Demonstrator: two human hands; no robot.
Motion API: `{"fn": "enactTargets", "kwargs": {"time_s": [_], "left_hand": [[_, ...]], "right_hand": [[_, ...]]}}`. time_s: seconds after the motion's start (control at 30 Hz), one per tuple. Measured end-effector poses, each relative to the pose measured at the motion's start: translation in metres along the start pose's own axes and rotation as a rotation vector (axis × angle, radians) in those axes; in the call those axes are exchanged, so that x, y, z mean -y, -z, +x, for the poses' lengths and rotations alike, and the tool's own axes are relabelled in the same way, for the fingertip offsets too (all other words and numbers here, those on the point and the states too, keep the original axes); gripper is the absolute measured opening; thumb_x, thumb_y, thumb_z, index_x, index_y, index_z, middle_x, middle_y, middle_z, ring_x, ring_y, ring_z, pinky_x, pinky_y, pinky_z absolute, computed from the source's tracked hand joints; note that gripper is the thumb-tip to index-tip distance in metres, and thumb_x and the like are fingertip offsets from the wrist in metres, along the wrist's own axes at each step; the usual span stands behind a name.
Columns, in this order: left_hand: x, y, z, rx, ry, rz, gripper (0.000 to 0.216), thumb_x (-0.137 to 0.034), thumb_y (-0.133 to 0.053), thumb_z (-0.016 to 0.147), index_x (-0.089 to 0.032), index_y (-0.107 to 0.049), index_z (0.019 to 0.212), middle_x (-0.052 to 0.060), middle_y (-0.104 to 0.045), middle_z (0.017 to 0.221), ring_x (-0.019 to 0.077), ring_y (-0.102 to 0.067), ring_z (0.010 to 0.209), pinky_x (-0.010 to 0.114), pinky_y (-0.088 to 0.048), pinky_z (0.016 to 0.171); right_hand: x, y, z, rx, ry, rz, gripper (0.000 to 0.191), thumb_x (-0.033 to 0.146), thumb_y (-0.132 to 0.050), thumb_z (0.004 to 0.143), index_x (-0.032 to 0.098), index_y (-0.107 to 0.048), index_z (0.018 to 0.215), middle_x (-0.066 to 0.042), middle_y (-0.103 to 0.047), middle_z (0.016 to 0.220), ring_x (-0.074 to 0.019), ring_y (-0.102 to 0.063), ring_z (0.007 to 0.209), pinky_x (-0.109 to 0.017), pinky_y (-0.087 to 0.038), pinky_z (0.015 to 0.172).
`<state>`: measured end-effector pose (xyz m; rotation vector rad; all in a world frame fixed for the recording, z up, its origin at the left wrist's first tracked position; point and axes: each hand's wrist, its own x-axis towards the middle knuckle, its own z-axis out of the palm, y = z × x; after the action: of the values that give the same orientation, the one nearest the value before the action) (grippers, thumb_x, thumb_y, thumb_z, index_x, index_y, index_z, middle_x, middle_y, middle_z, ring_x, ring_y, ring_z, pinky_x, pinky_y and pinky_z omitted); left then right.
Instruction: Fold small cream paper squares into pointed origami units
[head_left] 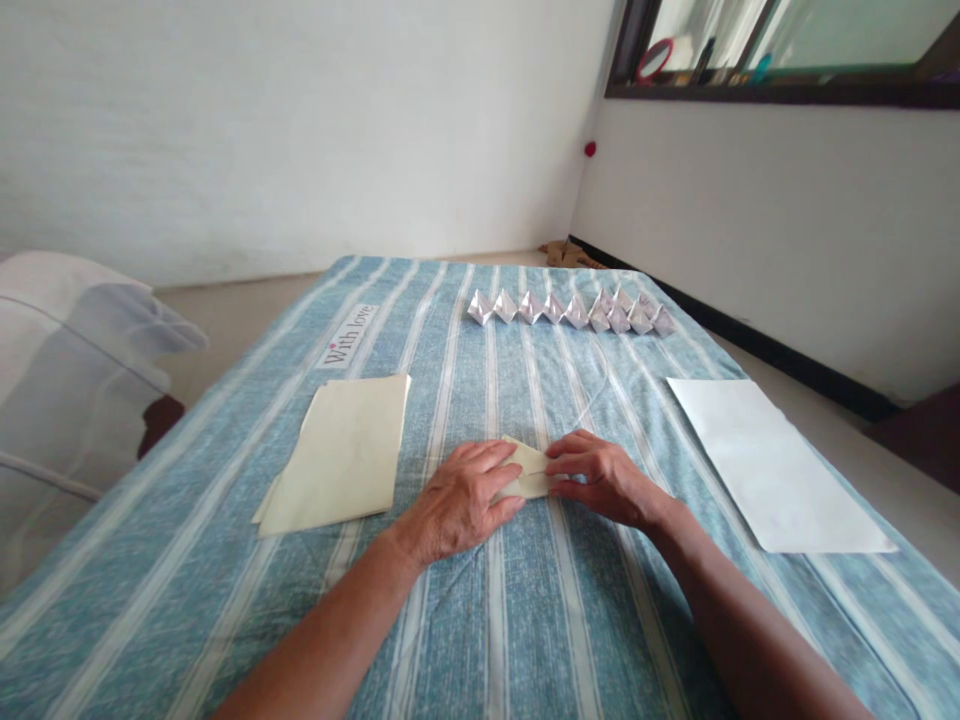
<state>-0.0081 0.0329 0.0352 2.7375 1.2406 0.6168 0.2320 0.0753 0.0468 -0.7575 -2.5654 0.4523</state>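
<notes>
A small piece of folded cream paper [531, 470] lies on the striped cloth between my hands, with a crease or flap edge across its middle. My left hand [472, 492] presses on its left side, the fingers bent over it and covering that end. On the opposite side, my right hand [598, 472] grips the right edge, its fingers close together. The parts of the paper beneath my fingers are hidden. Left of my hands rests a stack of cream paper sheets [341, 455], slightly fanned at one corner.
Folded paper shapes [553, 308] stand in a row near the table's far edge. White paper sheets [772, 465] lie at the right. A "With love" strip [349, 336] is at the left. Blue striped cloth [450, 640] covers the table. White sheer fabric [75, 370] hangs beyond the left edge.
</notes>
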Motion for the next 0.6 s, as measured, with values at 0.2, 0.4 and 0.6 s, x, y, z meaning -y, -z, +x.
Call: {"fn": "enactTargets", "kwargs": {"time_s": [0.2,0.4,0.6], "left_hand": [[0.0000,0.0006,0.0003,-0.023,-0.004,-0.021,0.024,-0.029,-0.064,0.085,-0.017,-0.067,0.107,0.014,-0.064,0.121,0.0300,-0.059,0.115,0.049,-0.048,0.097],[-0.0038,0.0005,0.0011,-0.026,0.022,-0.036,0.030,-0.036,-0.069,0.082,-0.018,-0.067,0.106,0.014,-0.063,0.123,0.0310,-0.058,0.115,0.051,-0.047,0.098],[-0.0083,-0.0065,0.0032,-0.068,0.046,0.016,0.023,-0.032,-0.069,0.081,-0.017,-0.067,0.099,0.013,-0.065,0.117,0.0310,-0.060,0.111,0.050,-0.048,0.095]], "right_hand": [[-0.0003,-0.0023,0.0000,-0.016,0.002,-0.034,0.016,0.016,-0.060,0.090,0.020,-0.071,0.080,-0.006,-0.068,0.098,-0.0181,-0.063,0.089,-0.030,-0.051,0.077],[0.0006,-0.0043,-0.0020,-0.033,-0.024,-0.050,0.015,0.016,-0.062,0.089,0.020,-0.071,0.079,-0.007,-0.068,0.103,-0.0190,-0.064,0.092,-0.031,-0.052,0.078],[-0.0003,-0.0075,-0.0027,-0.055,-0.042,-0.037,0.012,0.015,-0.062,0.088,0.019,-0.070,0.080,-0.008,-0.068,0.104,-0.0194,-0.064,0.094,-0.032,-0.053,0.080]]}}
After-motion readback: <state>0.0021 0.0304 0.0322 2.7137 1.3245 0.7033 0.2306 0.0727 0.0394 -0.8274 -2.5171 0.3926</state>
